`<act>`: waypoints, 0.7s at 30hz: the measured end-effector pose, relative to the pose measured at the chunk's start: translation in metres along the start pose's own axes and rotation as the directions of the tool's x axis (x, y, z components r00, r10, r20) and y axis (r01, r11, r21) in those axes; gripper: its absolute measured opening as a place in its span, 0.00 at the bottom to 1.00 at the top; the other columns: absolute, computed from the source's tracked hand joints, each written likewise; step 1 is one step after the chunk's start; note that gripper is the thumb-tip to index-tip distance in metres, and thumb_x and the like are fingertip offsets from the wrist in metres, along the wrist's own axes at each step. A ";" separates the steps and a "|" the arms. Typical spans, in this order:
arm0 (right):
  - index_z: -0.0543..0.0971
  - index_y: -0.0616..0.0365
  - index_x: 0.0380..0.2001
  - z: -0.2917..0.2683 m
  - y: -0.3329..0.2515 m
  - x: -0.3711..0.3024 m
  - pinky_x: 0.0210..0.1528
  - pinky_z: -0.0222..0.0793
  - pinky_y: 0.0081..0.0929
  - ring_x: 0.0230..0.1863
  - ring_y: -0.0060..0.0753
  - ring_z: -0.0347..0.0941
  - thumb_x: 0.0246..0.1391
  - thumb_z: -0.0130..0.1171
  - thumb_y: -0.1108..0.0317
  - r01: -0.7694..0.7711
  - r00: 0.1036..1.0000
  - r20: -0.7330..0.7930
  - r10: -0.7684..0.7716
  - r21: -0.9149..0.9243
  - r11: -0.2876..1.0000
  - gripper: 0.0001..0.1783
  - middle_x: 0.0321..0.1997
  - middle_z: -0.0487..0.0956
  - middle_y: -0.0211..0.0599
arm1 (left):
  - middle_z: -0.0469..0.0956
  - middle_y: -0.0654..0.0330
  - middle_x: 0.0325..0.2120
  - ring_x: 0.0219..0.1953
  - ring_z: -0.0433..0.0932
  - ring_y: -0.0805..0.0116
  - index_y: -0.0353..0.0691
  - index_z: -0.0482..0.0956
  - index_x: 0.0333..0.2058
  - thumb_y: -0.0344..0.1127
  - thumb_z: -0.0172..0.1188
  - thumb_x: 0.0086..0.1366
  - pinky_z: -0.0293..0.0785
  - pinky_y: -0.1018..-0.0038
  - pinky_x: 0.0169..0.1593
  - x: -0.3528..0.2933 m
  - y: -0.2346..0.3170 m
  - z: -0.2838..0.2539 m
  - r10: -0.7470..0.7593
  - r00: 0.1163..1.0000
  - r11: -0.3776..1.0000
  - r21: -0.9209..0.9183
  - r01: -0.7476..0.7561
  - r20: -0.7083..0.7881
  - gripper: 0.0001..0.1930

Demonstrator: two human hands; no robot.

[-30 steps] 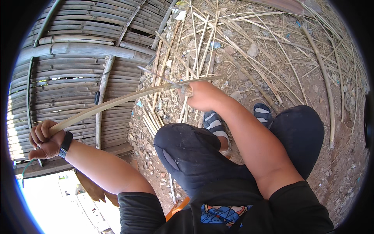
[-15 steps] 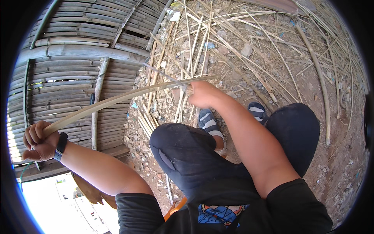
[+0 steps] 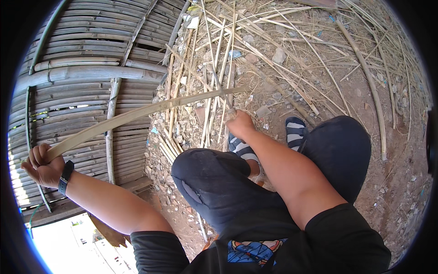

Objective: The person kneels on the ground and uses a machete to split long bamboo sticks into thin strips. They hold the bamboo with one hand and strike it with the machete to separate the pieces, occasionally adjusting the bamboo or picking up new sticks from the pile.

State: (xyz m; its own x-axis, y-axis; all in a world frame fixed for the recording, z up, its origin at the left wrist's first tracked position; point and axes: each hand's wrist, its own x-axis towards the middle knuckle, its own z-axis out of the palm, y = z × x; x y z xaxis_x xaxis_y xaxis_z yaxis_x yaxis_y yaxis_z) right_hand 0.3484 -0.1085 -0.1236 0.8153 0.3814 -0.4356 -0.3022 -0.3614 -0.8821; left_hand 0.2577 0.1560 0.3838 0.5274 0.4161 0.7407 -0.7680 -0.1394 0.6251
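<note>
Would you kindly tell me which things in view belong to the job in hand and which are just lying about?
In use:
long pale strip, gripped by the left hand
bladed tool, gripped by the right hand, crossing the strip in this view

Lying about:
loose strips
long pole at the right
pale stone
white scrap

Bamboo wall [image 3: 86,95] left; grey stone [image 3: 278,55] on ground [image 3: 388,194]
</note>
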 end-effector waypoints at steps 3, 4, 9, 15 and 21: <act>0.74 0.66 0.40 -0.012 -0.057 -0.027 0.41 0.75 0.44 0.34 0.54 0.80 0.47 0.61 0.66 0.284 0.949 0.118 -0.291 0.076 0.956 0.18 0.34 0.81 0.55 | 0.57 0.74 0.14 0.17 0.54 0.78 0.50 0.60 0.16 0.34 0.72 0.52 0.49 0.78 0.25 0.008 0.003 -0.009 -0.036 0.999 0.997 -0.072 0.038 0.022 0.23; 0.74 0.66 0.41 -0.014 -0.070 -0.028 0.40 0.75 0.44 0.33 0.54 0.80 0.48 0.60 0.66 0.388 0.913 0.128 -0.387 0.021 0.922 0.18 0.33 0.81 0.55 | 0.57 0.74 0.14 0.17 0.54 0.78 0.50 0.61 0.16 0.33 0.71 0.52 0.50 0.78 0.25 0.012 0.006 -0.012 -0.067 0.996 0.992 -0.100 0.072 0.050 0.22; 0.75 0.66 0.39 -0.009 -0.037 0.000 0.40 0.75 0.44 0.34 0.53 0.80 0.49 0.60 0.67 0.387 0.918 0.087 -0.386 0.011 0.922 0.17 0.32 0.81 0.54 | 0.57 0.74 0.13 0.16 0.54 0.79 0.50 0.62 0.17 0.29 0.71 0.49 0.51 0.78 0.26 0.008 0.015 -0.008 -0.118 0.975 0.966 -0.206 0.158 0.190 0.20; 0.76 0.66 0.40 -0.001 0.030 0.020 0.46 0.74 0.43 0.42 0.55 0.79 0.46 0.61 0.63 -0.108 0.994 -0.039 0.104 -0.112 0.988 0.20 0.39 0.81 0.56 | 0.54 0.71 0.15 0.18 0.53 0.77 0.50 0.56 0.16 0.32 0.71 0.52 0.49 0.77 0.26 0.006 0.014 -0.046 -0.108 0.994 0.990 -0.087 0.109 0.025 0.25; 0.75 0.59 0.46 0.002 -0.058 -0.022 0.39 0.76 0.42 0.34 0.51 0.80 0.48 0.60 0.67 0.435 0.892 0.168 -0.419 -0.067 0.898 0.20 0.31 0.81 0.49 | 0.55 0.72 0.14 0.18 0.52 0.76 0.50 0.56 0.14 0.32 0.71 0.53 0.49 0.77 0.27 -0.007 0.020 -0.062 -0.095 0.995 0.989 -0.109 0.095 0.006 0.26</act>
State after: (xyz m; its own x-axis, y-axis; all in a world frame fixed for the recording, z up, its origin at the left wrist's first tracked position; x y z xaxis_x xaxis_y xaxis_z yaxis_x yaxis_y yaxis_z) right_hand 0.3467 -0.0945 -0.0634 0.7709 0.6350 -0.0490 0.1161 -0.2158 -0.9695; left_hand 0.2155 0.2061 0.3757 0.6004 0.4220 0.6793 -0.7491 -0.0006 0.6625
